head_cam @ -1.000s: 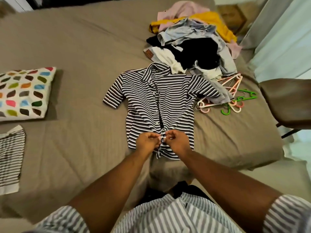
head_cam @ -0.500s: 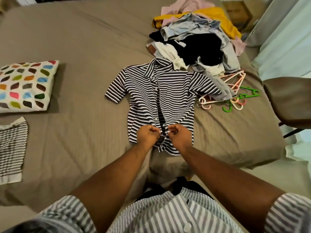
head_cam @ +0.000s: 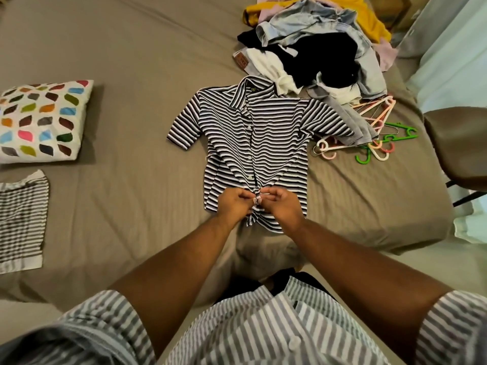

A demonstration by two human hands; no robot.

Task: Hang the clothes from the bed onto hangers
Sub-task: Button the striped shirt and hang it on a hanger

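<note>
Bed [head_cam: 131,61] fills the view, smooth taupe sheet with soft creases. Striped shirt [head_cam: 253,143] lies flat front-up in the middle of it, black-and-white horizontal stripes, knit-looking, short sleeves spread, collar away from the person, button placket down the centre. Clothes pile [head_cam: 316,48] rumpled at the far right, touching the collar: pale denim, black, white, yellow, pink fabrics. Square pillow [head_cam: 42,122] at left, white with multicoloured leaf-shaped patches. Grey-striped cloth [head_cam: 21,222] flat at the left edge. Plastic hangers [head_cam: 374,133] in pink, peach and green, tangled just right of the shirt, partly under the pile. Left hand [head_cam: 233,204] and right hand [head_cam: 280,206] both curled closed, pinching the shirt's placket near the bunched hem, knuckles nearly touching.
</note>
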